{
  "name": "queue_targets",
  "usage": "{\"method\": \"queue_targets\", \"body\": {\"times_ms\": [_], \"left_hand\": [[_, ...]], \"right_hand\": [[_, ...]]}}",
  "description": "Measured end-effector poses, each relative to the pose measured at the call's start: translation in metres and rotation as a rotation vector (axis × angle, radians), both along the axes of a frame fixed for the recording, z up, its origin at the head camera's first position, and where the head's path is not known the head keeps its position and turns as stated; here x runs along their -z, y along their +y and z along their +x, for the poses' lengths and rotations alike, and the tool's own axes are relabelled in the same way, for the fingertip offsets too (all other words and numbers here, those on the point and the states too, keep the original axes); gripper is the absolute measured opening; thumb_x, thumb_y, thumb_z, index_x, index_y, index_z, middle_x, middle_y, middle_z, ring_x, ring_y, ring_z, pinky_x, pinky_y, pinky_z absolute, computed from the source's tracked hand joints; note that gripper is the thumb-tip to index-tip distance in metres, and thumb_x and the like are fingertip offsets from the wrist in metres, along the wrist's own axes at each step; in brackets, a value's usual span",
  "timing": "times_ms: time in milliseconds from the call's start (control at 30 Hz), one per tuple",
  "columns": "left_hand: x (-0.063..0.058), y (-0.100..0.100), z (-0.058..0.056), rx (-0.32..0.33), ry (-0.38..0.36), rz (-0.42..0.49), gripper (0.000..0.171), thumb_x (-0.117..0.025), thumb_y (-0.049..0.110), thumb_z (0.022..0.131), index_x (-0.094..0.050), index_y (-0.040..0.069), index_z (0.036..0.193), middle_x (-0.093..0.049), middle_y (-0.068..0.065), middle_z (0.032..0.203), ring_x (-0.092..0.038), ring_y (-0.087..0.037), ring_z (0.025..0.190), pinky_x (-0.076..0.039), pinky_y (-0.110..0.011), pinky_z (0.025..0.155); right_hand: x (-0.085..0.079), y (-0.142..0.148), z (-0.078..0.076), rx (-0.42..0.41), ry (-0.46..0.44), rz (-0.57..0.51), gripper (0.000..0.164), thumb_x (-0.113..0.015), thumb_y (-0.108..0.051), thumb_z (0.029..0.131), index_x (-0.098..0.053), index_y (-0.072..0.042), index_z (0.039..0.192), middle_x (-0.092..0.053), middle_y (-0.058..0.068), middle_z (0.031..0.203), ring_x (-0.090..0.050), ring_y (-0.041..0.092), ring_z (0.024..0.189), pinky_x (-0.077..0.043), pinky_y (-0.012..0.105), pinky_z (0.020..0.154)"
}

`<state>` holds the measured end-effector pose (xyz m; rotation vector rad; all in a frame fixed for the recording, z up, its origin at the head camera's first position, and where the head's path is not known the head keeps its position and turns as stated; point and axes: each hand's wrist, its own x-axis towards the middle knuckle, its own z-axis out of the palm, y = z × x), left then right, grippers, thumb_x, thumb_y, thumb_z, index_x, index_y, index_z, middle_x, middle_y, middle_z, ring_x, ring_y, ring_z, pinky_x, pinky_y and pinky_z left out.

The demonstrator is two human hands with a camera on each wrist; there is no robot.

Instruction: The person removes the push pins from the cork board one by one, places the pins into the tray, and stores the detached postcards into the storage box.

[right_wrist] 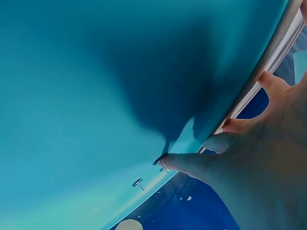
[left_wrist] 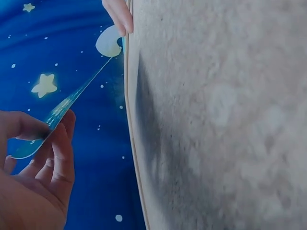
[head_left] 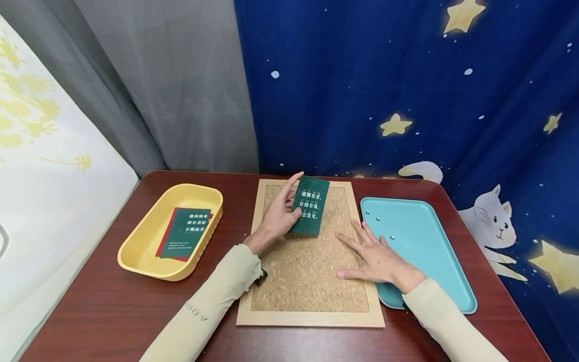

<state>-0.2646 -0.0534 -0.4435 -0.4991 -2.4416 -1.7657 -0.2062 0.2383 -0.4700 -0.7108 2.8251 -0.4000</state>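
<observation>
A dark green card [head_left: 312, 206] with white Chinese characters is pinched between the thumb and fingers of my left hand [head_left: 277, 216], over the upper part of the cork board [head_left: 312, 281]. In the left wrist view the card [left_wrist: 72, 99] appears nearly edge-on and slightly bent, apart from the board. My right hand [head_left: 377, 259] spreads its fingers over the board's right edge and the blue tray [head_left: 420, 241], holding nothing visible. A few thumbtacks [head_left: 392, 238] lie in the tray. In the right wrist view one fingertip is beside a thumbtack [right_wrist: 157, 161]; whether it touches is unclear.
To the left stands a yellow basket [head_left: 176, 273] holding another green card [head_left: 186, 232] and something red [head_left: 166, 236] beneath it. Everything rests on a dark red-brown table [head_left: 90, 306]. Behind it hang a grey curtain [head_left: 181, 85] and a blue star-patterned curtain [head_left: 339, 100].
</observation>
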Motion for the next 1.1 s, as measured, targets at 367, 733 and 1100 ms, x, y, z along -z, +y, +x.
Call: {"method": "queue_targets", "body": {"times_ms": [367, 733, 1100], "left_hand": [[0.001, -0.022, 0.012, -0.04, -0.042, -0.023, 0.099, -0.058, -0.011, 0.093, -0.024, 0.055, 0.159, -0.064, -0.008, 0.142, -0.067, -0.021, 0.105, -0.055, -0.031, 0.081], [-0.002, -0.037, 0.022, -0.121, -0.031, -0.045, 0.079, -0.06, -0.004, 0.096, -0.039, 0.036, 0.161, -0.073, -0.012, 0.127, -0.073, -0.023, 0.108, -0.06, -0.03, 0.082], [-0.008, -0.052, 0.034, -0.174, -0.013, -0.021, 0.069, -0.061, 0.001, 0.099, -0.043, 0.032, 0.158, -0.074, -0.009, 0.126, -0.072, -0.023, 0.113, -0.061, -0.046, 0.093]], "right_hand": [[-0.001, 0.0, 0.001, -0.006, -0.003, 0.005, 0.1, -0.068, -0.082, 0.079, -0.034, -0.039, 0.163, -0.008, 0.018, 0.176, -0.01, 0.048, 0.162, -0.021, 0.087, 0.112], [-0.001, -0.001, 0.0, 0.002, -0.007, 0.006, 0.1, -0.067, -0.083, 0.079, -0.034, -0.039, 0.163, -0.008, 0.017, 0.176, -0.01, 0.048, 0.162, -0.022, 0.087, 0.111], [0.001, -0.002, 0.002, 0.002, 0.004, -0.001, 0.099, -0.068, -0.081, 0.08, -0.034, -0.038, 0.163, -0.007, 0.018, 0.176, -0.01, 0.047, 0.162, -0.022, 0.087, 0.111]]}}
